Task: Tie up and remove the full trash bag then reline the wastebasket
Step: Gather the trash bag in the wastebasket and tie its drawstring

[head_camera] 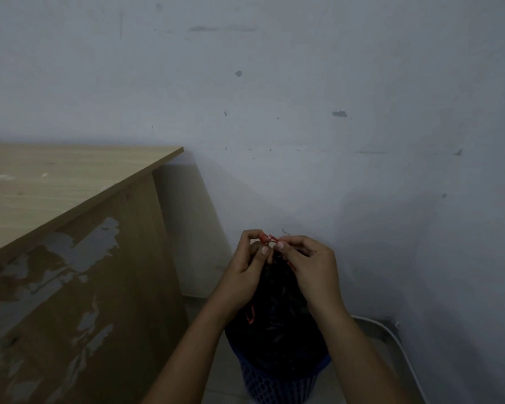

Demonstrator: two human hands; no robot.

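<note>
A full black trash bag (277,322) bulges out of a blue mesh wastebasket (277,383) on the floor by the wall. Its gathered neck rises between my hands. A red drawstring (270,239) crosses the top of the neck, and a loop of it (250,314) hangs down the bag's left side. My left hand (247,263) pinches the drawstring from the left with thumb and forefinger. From the right, my right hand (306,265) pinches the same string, the fingertips of both hands nearly touching.
A wooden desk (70,185) with a worn, peeling side panel (85,287) stands close on the left. A scuffed pale wall (303,112) runs behind the basket. A white cable (391,333) curves along the floor at the right.
</note>
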